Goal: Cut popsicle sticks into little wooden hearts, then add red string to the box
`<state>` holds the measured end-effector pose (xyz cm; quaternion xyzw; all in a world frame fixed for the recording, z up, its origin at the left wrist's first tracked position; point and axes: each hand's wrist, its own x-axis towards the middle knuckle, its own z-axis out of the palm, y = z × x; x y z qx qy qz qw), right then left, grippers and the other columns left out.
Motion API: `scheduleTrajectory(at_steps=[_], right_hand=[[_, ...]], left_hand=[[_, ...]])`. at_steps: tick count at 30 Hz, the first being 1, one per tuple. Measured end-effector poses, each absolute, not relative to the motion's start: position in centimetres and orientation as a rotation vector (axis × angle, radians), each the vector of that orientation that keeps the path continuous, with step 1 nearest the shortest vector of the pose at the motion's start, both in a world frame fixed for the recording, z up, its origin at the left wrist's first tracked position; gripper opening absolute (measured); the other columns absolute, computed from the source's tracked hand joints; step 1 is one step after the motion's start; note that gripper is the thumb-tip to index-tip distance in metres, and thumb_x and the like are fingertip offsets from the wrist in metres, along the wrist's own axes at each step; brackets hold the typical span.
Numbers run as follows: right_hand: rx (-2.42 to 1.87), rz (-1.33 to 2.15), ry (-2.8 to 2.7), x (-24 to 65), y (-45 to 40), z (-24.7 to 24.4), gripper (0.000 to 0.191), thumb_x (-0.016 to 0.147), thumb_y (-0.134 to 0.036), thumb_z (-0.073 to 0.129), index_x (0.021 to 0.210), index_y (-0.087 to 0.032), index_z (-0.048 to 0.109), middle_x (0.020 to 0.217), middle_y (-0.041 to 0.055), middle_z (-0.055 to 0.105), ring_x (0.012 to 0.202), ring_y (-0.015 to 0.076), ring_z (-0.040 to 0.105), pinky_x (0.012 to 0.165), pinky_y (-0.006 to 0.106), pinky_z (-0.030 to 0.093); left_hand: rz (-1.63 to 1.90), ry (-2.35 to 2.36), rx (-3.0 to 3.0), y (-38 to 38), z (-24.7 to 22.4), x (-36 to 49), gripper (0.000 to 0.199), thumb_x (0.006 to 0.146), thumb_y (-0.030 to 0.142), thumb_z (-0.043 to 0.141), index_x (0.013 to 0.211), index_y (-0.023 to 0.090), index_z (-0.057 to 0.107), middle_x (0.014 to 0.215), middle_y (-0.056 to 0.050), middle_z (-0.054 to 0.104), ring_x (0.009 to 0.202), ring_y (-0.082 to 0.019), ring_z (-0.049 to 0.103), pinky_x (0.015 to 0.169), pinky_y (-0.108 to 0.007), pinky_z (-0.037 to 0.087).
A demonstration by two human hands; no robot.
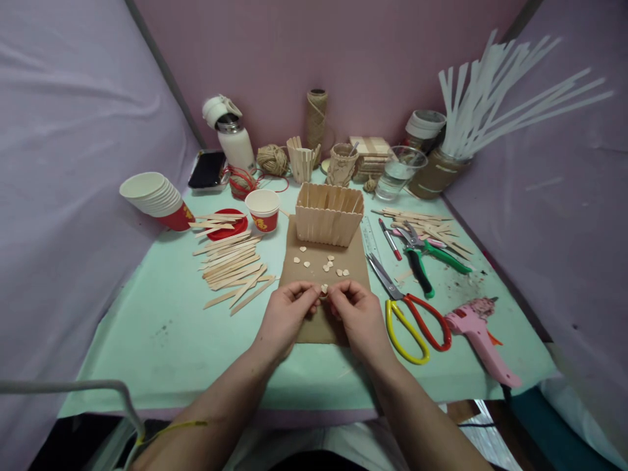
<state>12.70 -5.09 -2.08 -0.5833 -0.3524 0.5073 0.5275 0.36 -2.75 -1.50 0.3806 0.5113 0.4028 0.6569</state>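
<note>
My left hand (289, 314) and my right hand (358, 314) meet over a brown cardboard sheet (321, 330), fingers pinched. Between their fingertips is a small pale wooden piece (324, 289), touched from both sides. Several similar small rounded pieces (328, 266) lie on the cardboard just beyond my hands. At the sheet's far end stands a box made of wooden craft sticks (328, 226). Large scissors (392, 288) with one yellow and one red handle lie to the right of my right hand.
Loose craft sticks (230, 265) and paper cups (159, 199) are at left. Pliers (417, 252), a red marker (390, 239) and a pink glue gun (478, 333) lie at right. A white bottle (235, 144), twine (317, 121) and a glass of water (395, 176) stand behind.
</note>
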Motion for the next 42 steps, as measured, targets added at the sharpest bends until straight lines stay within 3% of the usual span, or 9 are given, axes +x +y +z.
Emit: scheduleTrajectory(at_steps=[22, 42], right_hand=[[-1.428, 1.213, -0.866, 12.67, -5.09, -1.77, 0.024, 0.073, -0.039, 0.067, 0.065, -0.018, 0.059, 0.052, -0.0057, 0.050, 0.050, 0.0103, 0.042, 0.050, 0.024, 0.031], [-1.378, 1.226, -0.812, 12.75, -5.05, -2.05, 0.025, 0.074, -0.040, 0.068, 0.066, -0.018, 0.057, 0.053, -0.0057, 0.050, 0.050, 0.0096, 0.041, 0.048, 0.023, 0.031]], left_hand=[[0.902, 1.165, 0.825, -2.80, -1.70, 0.21, 0.018, 0.068, 0.030, 0.073, 0.069, 0.013, 0.068, 0.056, 0.002, 0.057, 0.050, -0.006, 0.043, 0.050, -0.019, 0.032], [0.887, 1.185, 0.949, -2.83, -1.64, 0.17, 0.021, 0.075, 0.032, 0.068, 0.076, 0.012, 0.071, 0.058, 0.001, 0.058, 0.054, -0.008, 0.047, 0.055, -0.021, 0.036]])
